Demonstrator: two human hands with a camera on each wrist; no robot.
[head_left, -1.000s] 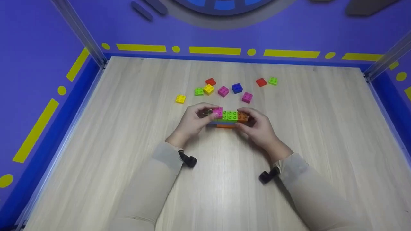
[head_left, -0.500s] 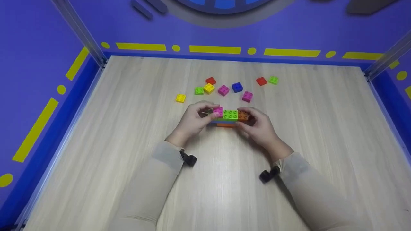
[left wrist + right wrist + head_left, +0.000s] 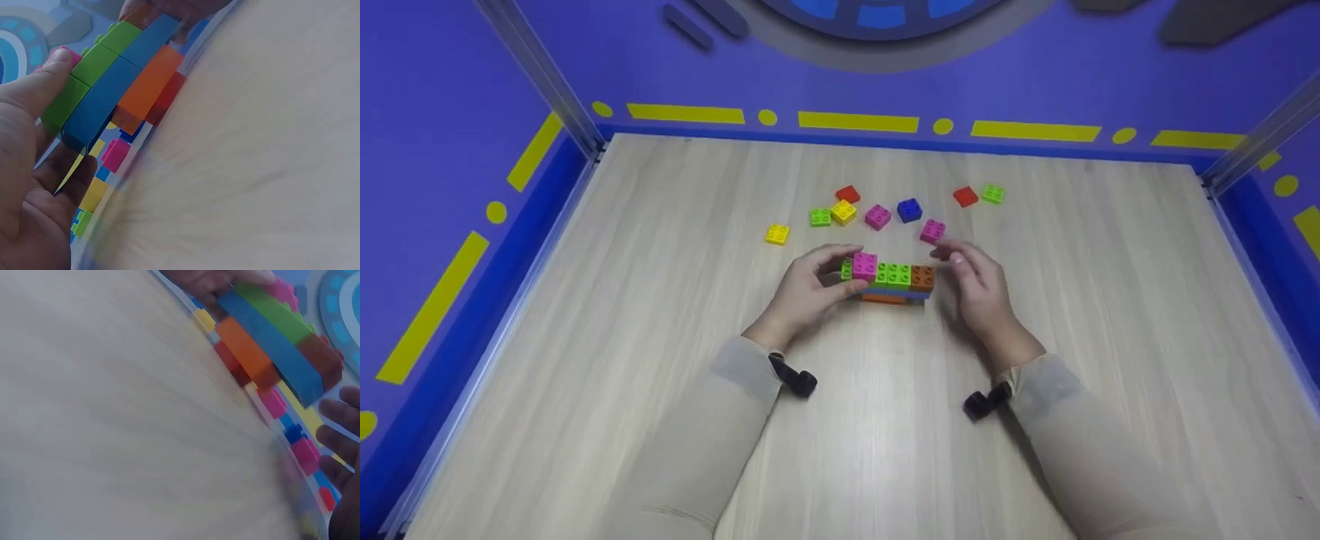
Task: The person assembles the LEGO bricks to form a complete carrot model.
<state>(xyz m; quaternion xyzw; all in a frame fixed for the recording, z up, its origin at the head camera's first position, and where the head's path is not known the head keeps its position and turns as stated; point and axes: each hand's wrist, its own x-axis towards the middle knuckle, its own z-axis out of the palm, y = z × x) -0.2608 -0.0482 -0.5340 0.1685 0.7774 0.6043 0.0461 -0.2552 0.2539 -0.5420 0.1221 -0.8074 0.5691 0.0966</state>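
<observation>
My left hand (image 3: 806,294) grips the left end of a row of joined toy building bricks, thumb in front and fingers behind. Green bricks (image 3: 898,275) and a brown brick (image 3: 922,277) form the upper row, with a pink brick (image 3: 865,265) on top at the left. Beneath them, the left wrist view shows blue bricks (image 3: 101,98), then an orange brick (image 3: 147,90) and a red brick (image 3: 167,97) lowest. My right hand (image 3: 984,294) is just right of the brown end, apart from it, fingers loosely extended and holding nothing. Its fingertips lie near a loose pink brick (image 3: 933,230).
Loose bricks lie behind the hands: yellow (image 3: 778,234), green (image 3: 820,217), another yellow (image 3: 844,212), red (image 3: 847,194), pink (image 3: 877,217) and dark blue (image 3: 910,210). Farther right are a red brick (image 3: 965,196) and a green brick (image 3: 993,193). Blue panels (image 3: 870,90) enclose the wooden table (image 3: 840,450).
My right hand has let go of the brown end and moved slightly right, its fingers opening. The left hand keeps its grip at the left end. The head view has shifted slightly.
</observation>
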